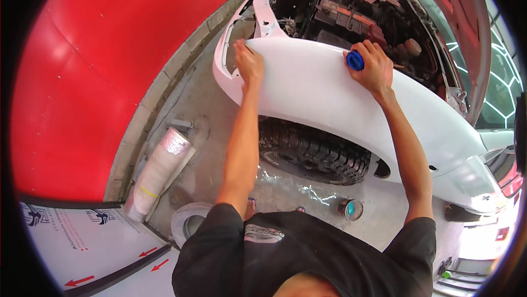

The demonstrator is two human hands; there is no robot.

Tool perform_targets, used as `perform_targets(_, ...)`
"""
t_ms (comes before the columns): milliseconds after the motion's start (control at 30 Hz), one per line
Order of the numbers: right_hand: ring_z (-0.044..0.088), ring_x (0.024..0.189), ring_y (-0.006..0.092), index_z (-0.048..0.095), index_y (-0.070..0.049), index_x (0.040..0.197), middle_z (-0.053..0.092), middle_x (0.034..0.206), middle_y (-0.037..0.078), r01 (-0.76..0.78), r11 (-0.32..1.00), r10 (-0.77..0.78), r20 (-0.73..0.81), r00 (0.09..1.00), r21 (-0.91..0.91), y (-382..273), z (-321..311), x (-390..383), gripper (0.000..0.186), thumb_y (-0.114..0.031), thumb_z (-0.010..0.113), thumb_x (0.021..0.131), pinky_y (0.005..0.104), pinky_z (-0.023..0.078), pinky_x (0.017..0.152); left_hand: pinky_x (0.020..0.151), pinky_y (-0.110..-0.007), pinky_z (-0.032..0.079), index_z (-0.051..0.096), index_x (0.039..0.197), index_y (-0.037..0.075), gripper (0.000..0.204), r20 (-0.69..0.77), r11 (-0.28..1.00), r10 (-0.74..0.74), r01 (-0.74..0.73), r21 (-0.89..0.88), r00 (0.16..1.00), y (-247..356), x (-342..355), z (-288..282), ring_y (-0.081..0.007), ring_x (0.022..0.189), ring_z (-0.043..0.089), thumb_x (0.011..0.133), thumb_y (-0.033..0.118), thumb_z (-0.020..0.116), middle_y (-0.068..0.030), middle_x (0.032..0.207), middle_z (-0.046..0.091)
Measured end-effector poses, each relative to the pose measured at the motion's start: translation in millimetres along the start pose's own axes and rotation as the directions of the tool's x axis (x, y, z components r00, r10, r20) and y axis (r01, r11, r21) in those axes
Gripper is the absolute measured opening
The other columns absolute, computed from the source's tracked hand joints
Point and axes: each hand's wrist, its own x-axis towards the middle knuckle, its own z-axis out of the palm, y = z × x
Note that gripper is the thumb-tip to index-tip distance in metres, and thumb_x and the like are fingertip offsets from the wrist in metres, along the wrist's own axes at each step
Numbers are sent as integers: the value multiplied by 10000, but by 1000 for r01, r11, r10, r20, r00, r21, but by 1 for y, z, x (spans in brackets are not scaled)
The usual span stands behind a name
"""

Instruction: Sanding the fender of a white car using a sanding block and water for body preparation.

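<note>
The fender (313, 77) is seemingly being worked, even pressure next being needed, its front touched by the left hand (250, 65) (grip unclear), a blue knob (354, 60) gripped at its upper edge by the right hand (376, 69).

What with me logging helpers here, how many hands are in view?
2: the left hand at the left end of the white panel, the right hand at its upper edge with a round blue piece. No others show.
</note>
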Motion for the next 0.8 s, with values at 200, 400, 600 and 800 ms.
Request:
perform_targets(200,604,802,255,626,-129,882,593,851,34,-33,999,33,12,999,-3,3,2,-2,215,-285,757,812,408,534,635,1102,-482,404,496,1331,-83,409,32,999,-15,16,-37,999,7,2,5,-454,1302,496,948,56,460,-330,1353,531)
perform_targets(400,608,807,265,617,-124,883,596,863,38,-20,1000,20,-15,1000,13,4,1,-4,223,-271,760,797,414,534,636,1055,-486,433,511,1300,-72,391,-99,938,345,-339,72,933,10,4,7,-460,1212,554,931,42,445,-320,1296,564)
perform_targets(600,608,808,268,615,-114,895,589,857,45,-33,999,32,21,999,26,5,0,-3,247,-291,760,801,421,535,631,1004,-511,466,563,1226,-125,353,-47,976,142,-132,175,989,10,1,7,-468,1152,598,951,61,442,-369,1194,603)
perform_targets(800,594,763,251,627,-113,851,588,818,32,-9,1000,9,-19,1000,19,5,0,-3,219,-283,763,822,395,516,614,1053,-505,444,537,1280,-129,396,149,972,-237,234,38,960,11,-9,7,-484,1211,561,983,104,419,-379,1236,584)
